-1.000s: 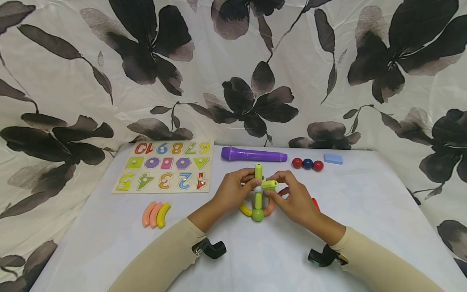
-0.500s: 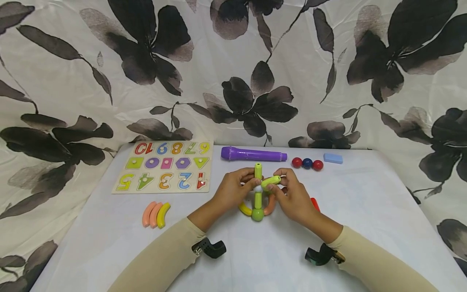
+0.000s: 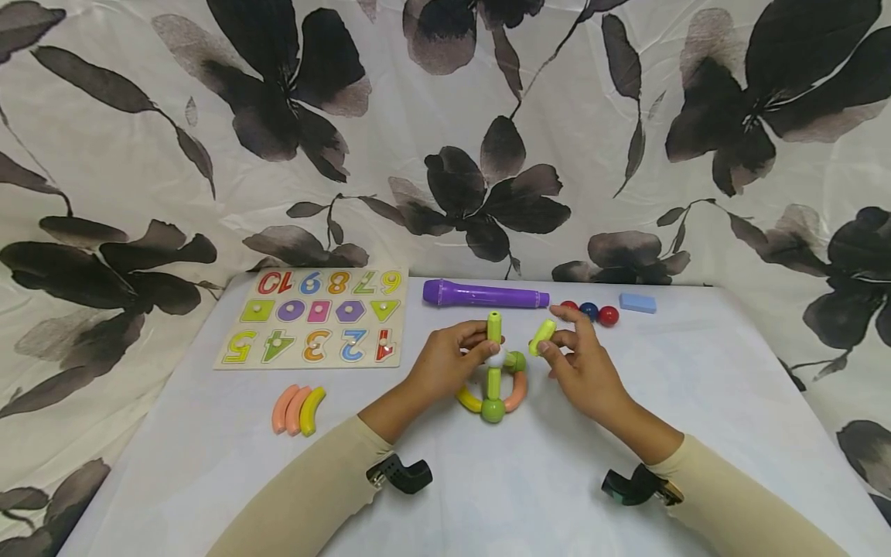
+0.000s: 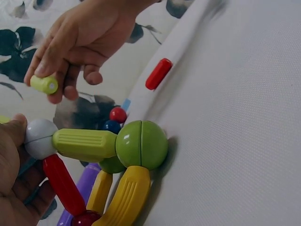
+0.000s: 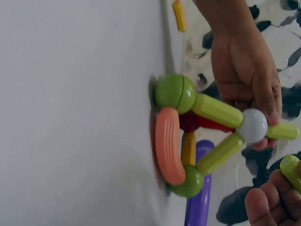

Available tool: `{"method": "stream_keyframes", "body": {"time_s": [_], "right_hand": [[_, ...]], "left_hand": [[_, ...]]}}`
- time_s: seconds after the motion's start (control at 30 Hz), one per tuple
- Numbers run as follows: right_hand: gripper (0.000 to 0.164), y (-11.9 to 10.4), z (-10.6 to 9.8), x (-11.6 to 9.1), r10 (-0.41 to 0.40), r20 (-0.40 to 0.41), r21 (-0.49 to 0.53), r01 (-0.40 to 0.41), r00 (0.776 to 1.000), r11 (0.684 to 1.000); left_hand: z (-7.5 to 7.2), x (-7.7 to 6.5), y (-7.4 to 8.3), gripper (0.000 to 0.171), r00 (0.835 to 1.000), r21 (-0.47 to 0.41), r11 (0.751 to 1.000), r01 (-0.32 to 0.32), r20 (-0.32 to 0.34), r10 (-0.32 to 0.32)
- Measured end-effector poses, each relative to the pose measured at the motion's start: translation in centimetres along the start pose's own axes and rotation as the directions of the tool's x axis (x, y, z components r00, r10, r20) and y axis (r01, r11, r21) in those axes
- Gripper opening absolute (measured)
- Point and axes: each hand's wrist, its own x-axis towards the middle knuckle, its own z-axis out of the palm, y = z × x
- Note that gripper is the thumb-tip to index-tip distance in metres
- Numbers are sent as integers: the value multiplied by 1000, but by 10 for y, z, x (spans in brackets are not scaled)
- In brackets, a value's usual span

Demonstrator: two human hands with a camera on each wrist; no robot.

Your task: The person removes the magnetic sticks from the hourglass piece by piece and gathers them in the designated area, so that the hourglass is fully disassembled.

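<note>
A stick-and-ball structure [image 3: 493, 411] stands at the table's middle, with curved yellow and orange pieces round its base. Straight sticks, one of them red, slope up to a white ball [image 5: 254, 125] at its top. From that ball rises a yellow-green stick [image 3: 494, 326]. My left hand [image 3: 442, 360] grips the top of the structure, thumb and fingers at this stick and the white ball. To the right, my right hand [image 3: 590, 373] pinches a loose yellow-green stick [image 3: 541, 337], apart from the structure. The left wrist view shows a grey dot in this stick's end [image 4: 44, 84].
A number puzzle board [image 3: 313, 318] lies back left, with several curved pieces [image 3: 297, 410] in front. Behind the structure are a purple microphone-shaped tube [image 3: 486, 295], red and blue balls [image 3: 609, 316] and a light blue block [image 3: 637, 303]. A red stick [image 4: 158, 74] lies on the table.
The loose yellow-green stick has come away from the white ball and moved right with my right hand, tilting more upright. My left hand and the structure stay in place.
</note>
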Motion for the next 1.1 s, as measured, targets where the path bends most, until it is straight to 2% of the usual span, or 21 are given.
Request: {"method": "stream_keyframes", "body": {"time_s": [0.2,0.37,0.5,0.73,0.93,1.1], "right_hand": [[45,7,-18,-4,70,-25,-5,-71,997,997],[51,15,-30,-7,139,-34,-1,-139,990,990],[58,22,-39,-9,154,-45,-12,-155,987,988],[71,34,-57,-16,165,-60,-136,-172,984,976],[73,46,-72,-21,201,-4,-197,-198,980,960],[65,61,-84,-26,176,77,-247,-152,981,957]], "left_hand": [[0,0,0,37,1000,7,1000,9,5,-9],[0,0,0,37,1000,9,1000,14,7,-14],[0,0,0,37,1000,12,1000,20,5,-20],[-1,-1,0,36,1000,2,1000,8,6,-8],[0,-1,-1,36,1000,-3,1000,8,9,-8],[0,0,-1,36,1000,-5,1000,2,5,-2]]}}
